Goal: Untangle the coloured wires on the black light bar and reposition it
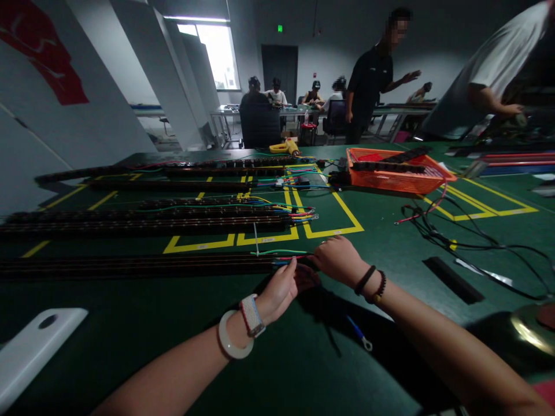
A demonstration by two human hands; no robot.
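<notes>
A long black wire harness (165,266) lies across the near part of the table, with coloured wires coming out of its right end. My left hand (280,292) is closed, thumb up, around the wires at that end. Just to the right, my right hand (340,260) is closed with its knuckles up, gripping a dark wire close to the left fingers. A green wire (281,252) runs above the harness, and a white cable tie (256,240) stands up from it. Below my right hand, a blue-sleeved ring terminal (364,340) hangs or lies; its wire is partly in shadow.
More black harnesses (143,225) lie farther back across yellow tape outlines (329,232). An orange basket (390,182) and a yellow heat gun (286,147) sit at the rear. Loose black cables (477,242) and a black strip (453,280) are right; a white board (39,352) is left. People work beyond.
</notes>
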